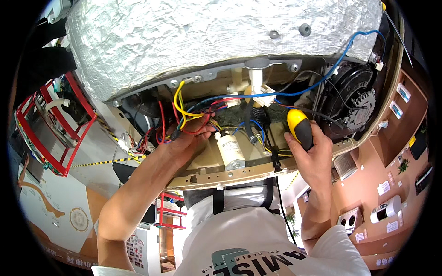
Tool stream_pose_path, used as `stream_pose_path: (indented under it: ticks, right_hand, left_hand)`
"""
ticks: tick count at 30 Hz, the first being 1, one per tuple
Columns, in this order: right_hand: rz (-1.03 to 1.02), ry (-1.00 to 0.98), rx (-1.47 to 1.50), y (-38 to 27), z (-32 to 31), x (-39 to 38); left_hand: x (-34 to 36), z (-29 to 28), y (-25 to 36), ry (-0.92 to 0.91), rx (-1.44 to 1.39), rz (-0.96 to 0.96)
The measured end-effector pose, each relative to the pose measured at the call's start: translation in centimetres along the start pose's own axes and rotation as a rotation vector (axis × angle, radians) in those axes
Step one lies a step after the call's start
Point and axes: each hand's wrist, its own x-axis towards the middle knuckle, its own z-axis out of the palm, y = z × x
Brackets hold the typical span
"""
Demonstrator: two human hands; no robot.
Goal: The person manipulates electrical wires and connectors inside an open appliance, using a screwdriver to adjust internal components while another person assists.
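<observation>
My left hand (191, 136) reaches in among red, yellow and dark wires (183, 110) below a foil-covered body. Its fingers are closed around part of the bundle; the wires partly cover them. A stubby yellow-and-black tool handle (299, 128) is in my right hand (315, 154), with the thumb laid along its side. No shaft or tip shows, so its exact kind is unclear. Between my hands, a cream cylindrical capacitor (230, 149) is fixed to the tan metal frame (216, 178). White connectors (264, 97) and a dark corrugated hose (259, 116) lie behind it.
Silver foil insulation (221, 32) fills the top. A black round motor (350, 103) sits at the right, and a blue wire (317, 85) arcs above it. Left stands a red-framed rack (64, 161). A dark cable (284, 209) hangs over the near frame edge.
</observation>
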Motion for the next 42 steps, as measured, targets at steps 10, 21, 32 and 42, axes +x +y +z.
stream_pose_path:
  ticks: [10,21,32,42]
  right_hand:
    - [-0.063,0.193,0.105,0.8,-2.3,-2.7]
    - [0.13,0.342,0.276,3.1,-2.5,-4.1]
    - [0.134,0.379,0.671,4.3,-2.9,-3.6]
    - [0.153,0.381,0.706,4.0,-3.0,-3.5]
  left_hand:
    - [-4.7,3.1,0.9,0.221,0.649,0.122]
    - [-5.4,6.7,0.1,0.124,1.503,0.962]
    - [-6.5,10.6,-0.8,-0.358,1.591,0.841]
    - [-3.2,12.6,-0.1,-0.551,1.764,0.594]
